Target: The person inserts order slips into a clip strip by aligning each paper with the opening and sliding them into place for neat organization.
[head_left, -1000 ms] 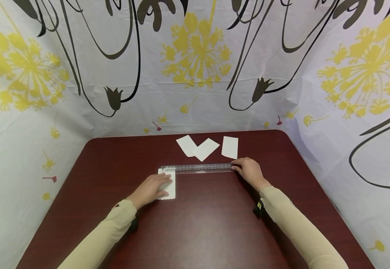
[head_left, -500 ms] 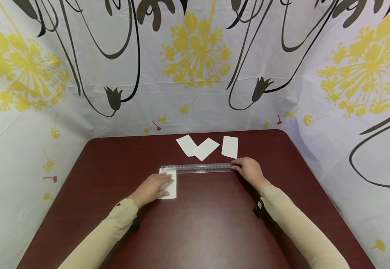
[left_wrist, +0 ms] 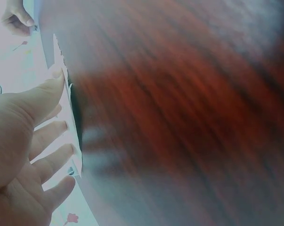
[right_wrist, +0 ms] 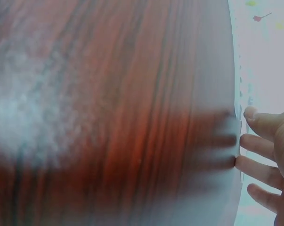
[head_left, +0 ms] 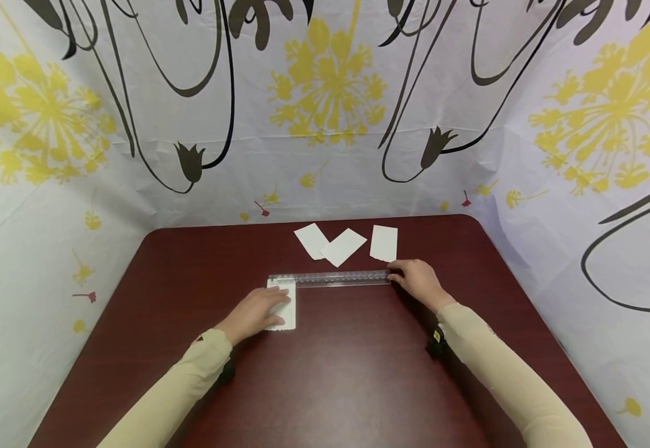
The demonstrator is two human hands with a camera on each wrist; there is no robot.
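Under your left hand [head_left: 253, 313] lies matt paper [head_left: 288, 309]; at your right hand [head_left: 421, 284], clear plastic ruler [head_left: 336, 278]; below, glossy wood-grain table [head_left: 347, 361].

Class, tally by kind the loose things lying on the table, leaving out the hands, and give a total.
Clear ruler: 1
White paper pieces: 4 (three beyond the ruler, one under the left hand, counted as one; layers can't be told)
Total: 5

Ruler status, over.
Left grip on white card. Right grip touching right end of ruler. Ruler's left end at card's far edge. Three more cards beyond, none touching ruler.
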